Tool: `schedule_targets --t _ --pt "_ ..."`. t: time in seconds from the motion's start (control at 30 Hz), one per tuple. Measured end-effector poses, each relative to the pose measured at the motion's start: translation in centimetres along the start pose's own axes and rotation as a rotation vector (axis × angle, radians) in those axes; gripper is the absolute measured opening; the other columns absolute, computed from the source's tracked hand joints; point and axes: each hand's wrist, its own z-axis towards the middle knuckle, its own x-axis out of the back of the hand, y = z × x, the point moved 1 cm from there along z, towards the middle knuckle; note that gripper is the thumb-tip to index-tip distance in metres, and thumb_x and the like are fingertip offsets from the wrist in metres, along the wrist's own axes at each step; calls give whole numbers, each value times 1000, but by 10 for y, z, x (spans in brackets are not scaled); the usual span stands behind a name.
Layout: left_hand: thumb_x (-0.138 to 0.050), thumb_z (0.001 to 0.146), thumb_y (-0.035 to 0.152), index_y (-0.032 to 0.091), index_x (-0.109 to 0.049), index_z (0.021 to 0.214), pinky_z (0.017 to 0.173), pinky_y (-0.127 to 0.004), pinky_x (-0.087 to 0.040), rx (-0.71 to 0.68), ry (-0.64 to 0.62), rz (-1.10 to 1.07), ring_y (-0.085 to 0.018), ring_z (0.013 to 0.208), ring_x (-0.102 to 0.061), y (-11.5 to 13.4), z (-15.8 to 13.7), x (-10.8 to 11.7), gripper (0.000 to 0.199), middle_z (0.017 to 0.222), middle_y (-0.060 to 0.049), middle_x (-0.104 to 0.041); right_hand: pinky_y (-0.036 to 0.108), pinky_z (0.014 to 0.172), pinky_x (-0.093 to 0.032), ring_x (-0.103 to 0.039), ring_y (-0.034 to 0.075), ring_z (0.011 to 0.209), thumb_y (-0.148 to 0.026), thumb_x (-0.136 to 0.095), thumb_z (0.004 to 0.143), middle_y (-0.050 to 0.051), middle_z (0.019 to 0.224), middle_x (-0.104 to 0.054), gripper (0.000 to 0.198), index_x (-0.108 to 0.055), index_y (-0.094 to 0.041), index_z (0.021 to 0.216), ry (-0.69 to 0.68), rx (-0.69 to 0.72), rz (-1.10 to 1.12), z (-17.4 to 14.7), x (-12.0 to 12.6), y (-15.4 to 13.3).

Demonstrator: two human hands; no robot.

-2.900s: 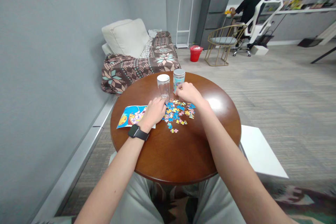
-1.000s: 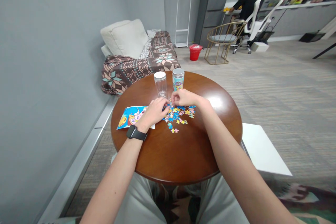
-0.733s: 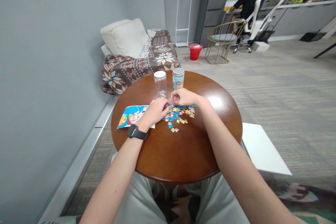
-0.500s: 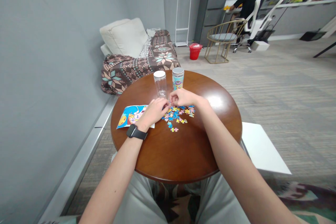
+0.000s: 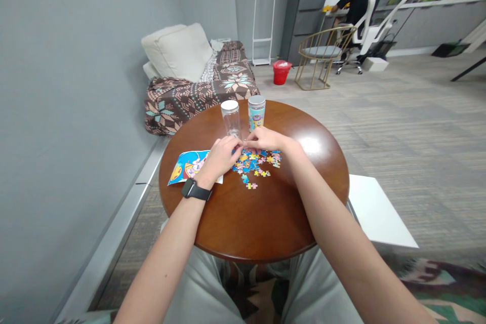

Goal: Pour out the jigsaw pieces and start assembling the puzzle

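Small colourful jigsaw puzzle pieces [image 5: 248, 163] lie in a loose heap on the round brown table [image 5: 258, 223]. My left hand [image 5: 225, 154], with a black watch on its wrist, is over the heap's left edge, fingers curled and closed. My right hand [image 5: 264, 139] is pinched above the heap's far edge, its fingertips meeting those of the left. What either hand holds is too small and hidden to make out. A printed picture sheet [image 5: 190, 166] lies partly under my left hand and wrist. A few pieces [image 5: 251, 186] lie nearer to me, apart from the heap.
Behind my hands stand a clear jar [image 5: 231, 119] with a white lid and a printed jar [image 5: 256, 112] with a silver lid. A patterned sofa [image 5: 201, 96] is beyond the table. Farther back are a red bin [image 5: 281, 72], a gold-framed chair [image 5: 321, 53] and a seated person [image 5: 359, 0].
My fingertips have come together above the heap, the left hand rising slightly and turning. The whole view has shifted a little. Jars and picture sheet stay in place.
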Motion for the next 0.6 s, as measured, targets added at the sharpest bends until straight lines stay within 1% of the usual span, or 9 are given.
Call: schedule_targets --t 0.17,0.3,0.47,0.53,0.6 --pt "-49 93 24 19 -61 92 82 -33 -43 -1 -25 -6 -20 94 -60 -1 0 0 13 98 -5 -67 20 55 -41 -59 12 55 -26 -57 78 2 61 -66 15 -64 -13 72 -2 -2 -3 2 -3 5" --pt "-48 94 24 20 -62 92 83 -33 -44 -29 -16 -31 -19 93 -60 -2 0 -1 15 100 -6 -64 20 55 -42 -59 11 55 -26 -55 79 2 64 -67 16 -65 -13 78 -18 9 6 3 -4 5" --pt "-49 92 21 19 -60 89 82 -31 -45 -75 1 -67 -19 91 -59 -3 1 -2 13 98 -6 -63 20 53 -41 -58 11 52 -20 -56 76 0 61 -66 11 -64 -14 80 -18 0 -4 2 -5 2" --pt "-49 91 20 19 -60 89 82 -31 -45 -74 -13 -65 -19 91 -60 -3 1 -2 10 97 -6 -64 19 52 -41 -58 11 51 -17 -57 74 -1 59 -65 9 -62 -14 81 -12 -14 -1 1 -5 0" --pt "-50 90 19 19 -59 90 82 -32 -44 -43 -27 -45 -20 90 -60 -2 0 -1 9 97 -5 -64 19 52 -41 -58 11 50 -13 -57 72 -1 59 -65 7 -59 -15 79 -7 -35 8 0 -4 -1"
